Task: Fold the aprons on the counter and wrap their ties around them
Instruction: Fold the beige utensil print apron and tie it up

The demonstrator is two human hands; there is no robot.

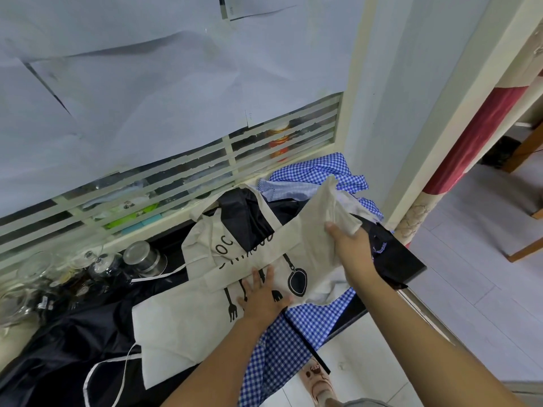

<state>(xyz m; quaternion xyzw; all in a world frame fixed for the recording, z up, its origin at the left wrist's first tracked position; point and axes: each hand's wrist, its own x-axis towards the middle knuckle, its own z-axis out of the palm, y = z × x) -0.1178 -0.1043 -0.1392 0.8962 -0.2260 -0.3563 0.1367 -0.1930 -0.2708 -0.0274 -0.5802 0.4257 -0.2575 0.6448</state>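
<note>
Here the cream apron [182, 324] lies on the worktop [411, 267] over a blue-checked apron [293, 342]. The left hand [263, 295] presses it flat-fingered as an anchor; the right hand [349, 239], at two o'clock, grips a lifted edge, apparently to fold it.

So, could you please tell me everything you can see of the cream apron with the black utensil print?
The cream apron looks like plain woven cloth, printed with black forks, a pan and partly hidden lettering. It lies crumpled on the counter, over a black apron and a blue checked apron. Its thin pale ties trail loose at the left. The left hand presses flat on its middle, while the right hand grips its right end and lifts it.
</note>
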